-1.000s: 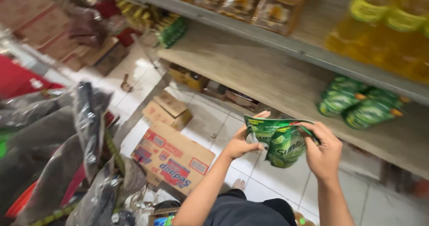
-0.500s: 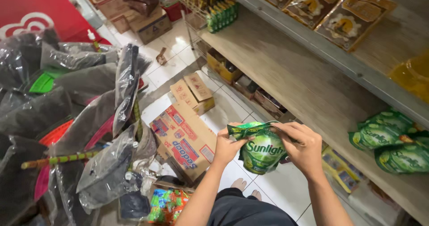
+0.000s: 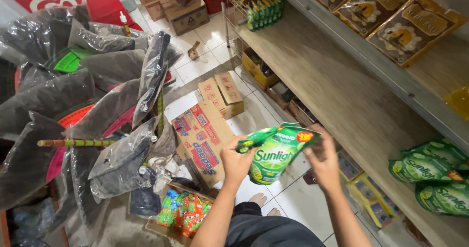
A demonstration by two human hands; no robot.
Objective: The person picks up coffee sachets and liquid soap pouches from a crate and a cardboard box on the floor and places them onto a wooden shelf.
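A green refill pouch (image 3: 273,154) hangs in front of me above the tiled floor, tilted a little. My left hand (image 3: 235,160) grips its left side near the top. My right hand (image 3: 322,158) holds its right edge, partly blurred. Several more green pouches (image 3: 430,176) lie on the wooden shelf (image 3: 337,90) to the right, apart from both hands. My bare toes (image 3: 261,200) show below the pouch.
Cardboard boxes (image 3: 202,139) lie flattened on the white tiles. A box of small colourful sachets (image 3: 183,213) sits at my feet. Plastic-wrapped items on poles (image 3: 97,105) crowd the left. Brown packets (image 3: 391,17) fill the upper shelf; more boxes (image 3: 183,12) stand at the back.
My view has swung left and down along the shelf. The pouch stays in both hands and has turned so its front faces me.
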